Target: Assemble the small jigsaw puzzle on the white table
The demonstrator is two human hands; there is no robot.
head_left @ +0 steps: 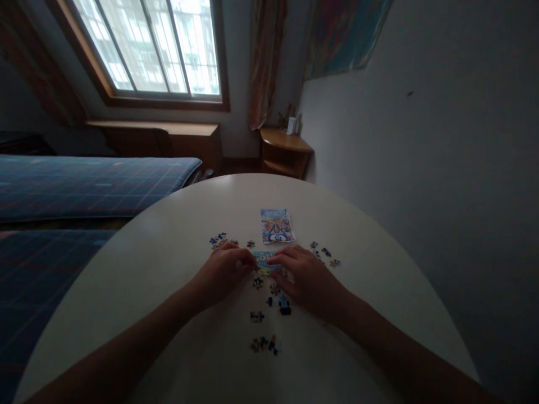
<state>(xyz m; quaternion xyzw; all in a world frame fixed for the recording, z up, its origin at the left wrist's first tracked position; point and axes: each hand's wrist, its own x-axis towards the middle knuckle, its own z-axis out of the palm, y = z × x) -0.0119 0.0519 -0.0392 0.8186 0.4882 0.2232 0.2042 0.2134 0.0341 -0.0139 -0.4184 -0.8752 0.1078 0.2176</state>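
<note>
A partly joined jigsaw puzzle (264, 258) with a light blue top lies between my hands on the white round table. My left hand (227, 266) is at its left edge, fingers curled and tips pressed together; whatever they pinch is hidden. Over the puzzle's right side rests my right hand (305, 275), fingertips on the pieces and thumb held apart below. Just under the joined part are a loose puzzle piece (258, 283) and a blue and black piece (284, 304). Beyond the puzzle lies a colourful printed picture sheet (277, 226).
Loose jigsaw pieces lie left (218, 240), right (325, 252) and near me (266, 343) on the white table (202, 359). A bed with a blue plaid cover (92, 185) stands left. A wooden corner shelf (286, 139) is behind the table, and a wall runs along the right.
</note>
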